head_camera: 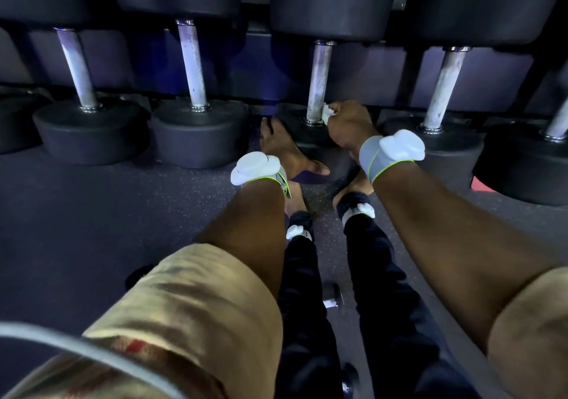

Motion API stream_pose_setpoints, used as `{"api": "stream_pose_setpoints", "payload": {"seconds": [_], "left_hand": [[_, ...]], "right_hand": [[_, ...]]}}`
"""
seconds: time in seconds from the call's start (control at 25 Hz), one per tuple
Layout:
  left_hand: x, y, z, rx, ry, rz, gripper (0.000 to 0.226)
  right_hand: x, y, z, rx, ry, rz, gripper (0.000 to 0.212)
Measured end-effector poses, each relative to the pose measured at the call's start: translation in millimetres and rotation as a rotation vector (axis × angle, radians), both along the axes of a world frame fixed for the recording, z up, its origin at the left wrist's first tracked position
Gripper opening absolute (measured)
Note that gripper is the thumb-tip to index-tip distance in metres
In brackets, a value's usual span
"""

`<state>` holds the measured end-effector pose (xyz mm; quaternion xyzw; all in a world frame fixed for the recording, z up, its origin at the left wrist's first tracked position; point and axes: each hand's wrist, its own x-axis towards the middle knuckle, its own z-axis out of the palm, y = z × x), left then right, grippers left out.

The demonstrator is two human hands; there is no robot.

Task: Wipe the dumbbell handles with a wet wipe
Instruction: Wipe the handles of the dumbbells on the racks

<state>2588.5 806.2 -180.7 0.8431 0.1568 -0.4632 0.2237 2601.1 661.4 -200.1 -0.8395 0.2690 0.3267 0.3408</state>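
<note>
Tan short sleeves [190, 300] fill the near foreground, and two bare forearms reach forward and down from them, over legs in dark trousers [307, 291]. Each wrist wears a grey band with a white sensor pod [399, 148], and similar pods sit on both ankles. Ahead, a row of black round-headed dumbbells stands tilted on a dark speckled rubber floor [92, 214], their steel handles rising to the far heads. The third dumbbell [290, 112] from the left is the one under the hands. The left hand [285, 149] lies spread over the left edge of its near head, fingers fairly straight and thumb along the front rim. The right hand [349, 125] has its fingers curled, pinching a crumpled white wet wipe [326, 113] against the right side of the scuffed handle [318, 82], just above the collar where it meets the near head.
</note>
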Motion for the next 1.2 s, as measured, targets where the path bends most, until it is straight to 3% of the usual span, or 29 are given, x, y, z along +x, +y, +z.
{"api": "stream_pose_setpoints", "payload": {"seconds": [0.16, 0.36, 0.96, 1.12, 1.2], "left_hand": [[-0.3, 0.7, -0.6, 0.005, -0.005, 0.006, 0.159], [0.5, -2.9, 1.8, 0.034, 0.006, -0.014, 0.156], [1.1, 1.5, -0.4, 0.012, 0.014, -0.035, 0.157], [-0.3, 0.8, -2.4, 0.013, 0.002, -0.018, 0.159], [-0.3, 1.0, -3.0, 0.006, 0.0, -0.003, 0.159]], "right_hand": [[16.0, 12.2, -2.7, -0.02, 0.071, 0.011, 0.027], [-3.2, 1.2, 2.9, -0.041, -0.001, 0.032, 0.03], [10.9, 14.4, 0.5, -0.036, 0.043, 0.015, 0.027], [-8.6, 2.8, 12.5, -0.073, -0.021, 0.076, 0.029], [-11.8, -1.7, 18.9, -0.043, -0.147, 0.139, 0.032]]}}
